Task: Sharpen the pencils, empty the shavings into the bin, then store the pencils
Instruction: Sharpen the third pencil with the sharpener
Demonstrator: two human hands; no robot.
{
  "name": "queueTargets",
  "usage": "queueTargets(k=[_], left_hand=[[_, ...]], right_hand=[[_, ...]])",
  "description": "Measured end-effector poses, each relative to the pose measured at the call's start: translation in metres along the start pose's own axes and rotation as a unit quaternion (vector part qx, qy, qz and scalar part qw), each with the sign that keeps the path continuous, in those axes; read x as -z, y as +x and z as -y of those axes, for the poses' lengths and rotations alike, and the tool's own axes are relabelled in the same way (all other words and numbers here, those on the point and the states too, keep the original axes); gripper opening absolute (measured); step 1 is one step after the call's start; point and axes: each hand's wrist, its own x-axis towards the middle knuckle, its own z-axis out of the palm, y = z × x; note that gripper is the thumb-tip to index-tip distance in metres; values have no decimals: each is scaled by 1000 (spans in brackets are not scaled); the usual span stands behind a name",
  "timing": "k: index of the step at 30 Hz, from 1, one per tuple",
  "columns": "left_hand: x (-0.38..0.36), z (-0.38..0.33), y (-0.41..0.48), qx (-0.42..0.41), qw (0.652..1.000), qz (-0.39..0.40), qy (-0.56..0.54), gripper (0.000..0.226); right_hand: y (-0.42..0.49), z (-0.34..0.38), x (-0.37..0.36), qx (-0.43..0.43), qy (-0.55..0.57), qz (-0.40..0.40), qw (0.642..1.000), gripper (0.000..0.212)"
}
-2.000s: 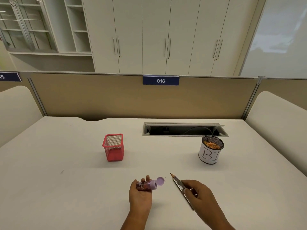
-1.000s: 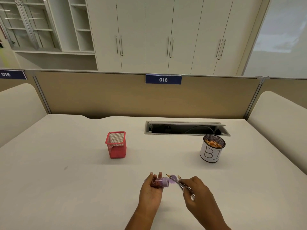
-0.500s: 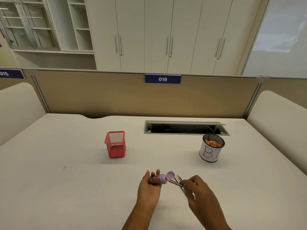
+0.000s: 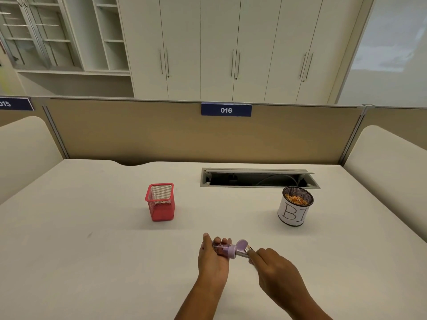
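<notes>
Hands both at near-centre of white desk (image 4: pixel 92 262), close together. Left hand (image 4: pixel 213 264) wraps fingers round lilac plastic sharpener w/ clear barrel (image 4: pixel 227 250), held roughly horizontal, lilac end pointing right. Its round lilac flip lid (image 4: pixel 242 244) stands open. Right hand (image 4: pixel 277 271) pinches thin dark-grey pencil (image 4: pixel 242 253) btwn thumb and fingertips, shaft angled up-left toward sharpener. Pencil's left end meets the lilac end, tip not visible. Can't tell if it's one pencil or more in that grip. So both hands are closed on an item: left on sharpener, right on pencil.

Red square wire-mesh pencil cup (image 4: pixel 160 202) upright, far-left of hands, well apart. Round black mesh cup wrapped in white paper lettered "BI" (image 4: pixel 294 211) upright, far-right of hands, orange shavings (image 4: pixel 296 199) piled inside. Just behind it, open cable tray slot (image 4: pixel 257 179) in desktop, cable inside. Tan partition panel (image 4: pixel 138 135) at far edge w/ blue tag "016" (image 4: pixel 226 110). White cabinets (image 4: pixel 208 42) beyond.
</notes>
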Motion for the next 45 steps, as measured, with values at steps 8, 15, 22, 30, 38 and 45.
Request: queueTargets(k=[8, 15, 22, 30, 38, 45], left_hand=[[-19, -2, -1, -29, 994, 26, 101, 27], [-11, 0, 1, 10, 993, 54, 105, 34], [-8, -1, 7, 12, 998, 35, 48, 29], [-13, -5, 8, -2, 1000, 27, 12, 37], [-23, -4, 0, -23, 996, 63, 60, 35], [-23, -3, -3, -6, 994, 83, 73, 32]], right_hand=[[24, 3, 14, -323, 393, 283, 813, 40], [32, -11, 32, -558, 664, 401, 295, 47], [36, 0, 36, -442, 525, 368, 628, 13], [18, 1, 24, -68, 95, 146, 982, 12], [31, 4, 31, -322, 379, 282, 820, 41], [33, -14, 38, -565, 686, 362, 282, 28]])
